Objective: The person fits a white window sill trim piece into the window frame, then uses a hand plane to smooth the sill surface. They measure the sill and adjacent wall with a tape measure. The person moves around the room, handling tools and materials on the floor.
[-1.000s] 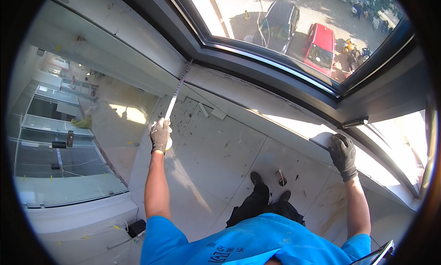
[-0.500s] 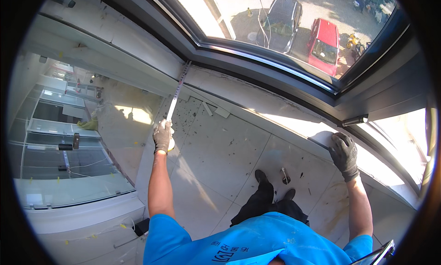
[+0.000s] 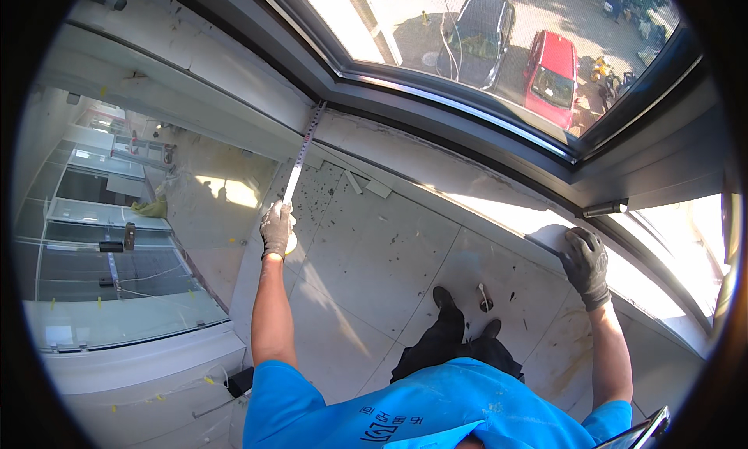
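Left hand (image 3: 276, 228) gripping tape measure (image 3: 298, 162) — right hand (image 3: 586, 260) on sill (image 3: 499, 215)

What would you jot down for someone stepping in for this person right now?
Left hand: gloved, shut on the tape measure, its blade run out to the dark window frame.
Right hand: gloved, resting flat on the sunlit window ledge, holding nothing.
Done: blade reaches the frame.
Left: read the tape; I cannot tell its markings from here.
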Available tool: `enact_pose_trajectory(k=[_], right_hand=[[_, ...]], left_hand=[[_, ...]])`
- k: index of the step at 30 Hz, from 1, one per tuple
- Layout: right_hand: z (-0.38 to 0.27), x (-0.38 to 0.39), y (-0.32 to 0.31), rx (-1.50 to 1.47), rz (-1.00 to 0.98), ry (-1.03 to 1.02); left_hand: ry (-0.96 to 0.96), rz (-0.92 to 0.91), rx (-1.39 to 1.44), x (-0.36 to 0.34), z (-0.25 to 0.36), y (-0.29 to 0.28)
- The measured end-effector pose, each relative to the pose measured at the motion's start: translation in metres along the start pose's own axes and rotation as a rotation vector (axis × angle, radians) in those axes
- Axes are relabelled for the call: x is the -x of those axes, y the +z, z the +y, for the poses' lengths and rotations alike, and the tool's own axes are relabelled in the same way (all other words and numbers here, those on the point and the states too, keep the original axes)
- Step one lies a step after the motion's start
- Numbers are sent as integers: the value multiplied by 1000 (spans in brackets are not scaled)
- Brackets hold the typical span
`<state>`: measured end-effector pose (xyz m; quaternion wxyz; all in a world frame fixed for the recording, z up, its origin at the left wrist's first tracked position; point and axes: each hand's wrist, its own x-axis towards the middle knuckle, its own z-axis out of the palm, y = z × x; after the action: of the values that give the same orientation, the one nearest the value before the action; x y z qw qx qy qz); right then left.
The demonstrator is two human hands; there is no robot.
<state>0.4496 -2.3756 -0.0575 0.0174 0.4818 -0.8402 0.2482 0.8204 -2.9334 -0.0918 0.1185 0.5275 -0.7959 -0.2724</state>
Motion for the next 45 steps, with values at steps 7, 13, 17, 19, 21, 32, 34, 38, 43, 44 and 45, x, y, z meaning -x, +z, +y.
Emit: enact_pose_trajectory(k=[7,13,17,19,21,32,34,38,43,44,45], right_hand=[[3,1,0,2,-4,8],[2,0,-2,-8,3,-9],[-4,0,-2,-18,-15,16],[-3,0,-2,-20,-2,-1],[-1,0,0,-19,9,-26],[10,-5,11,-116,44,-88],[22,-3,19,-158,107,-105],[31,2,22,-218,219,-208],[-43,92,7,-591,307,-239],[-51,128,5,-718,210,-187],[-45,168,-3,-720,157,-153]], left_hand=[[-19,14,-28,1,2,1],[10,26,-53,2,5,1],[-19,7,-52,1,-12,-1],[41,59,-93,1,-10,-2],[55,78,-23,2,-21,-7],[-54,-40,465,174,-25,24],[40,-72,461,186,-18,36],[93,-212,701,257,57,68],[59,-610,778,362,88,109],[100,-545,733,389,105,138],[106,-615,769,411,136,151]])
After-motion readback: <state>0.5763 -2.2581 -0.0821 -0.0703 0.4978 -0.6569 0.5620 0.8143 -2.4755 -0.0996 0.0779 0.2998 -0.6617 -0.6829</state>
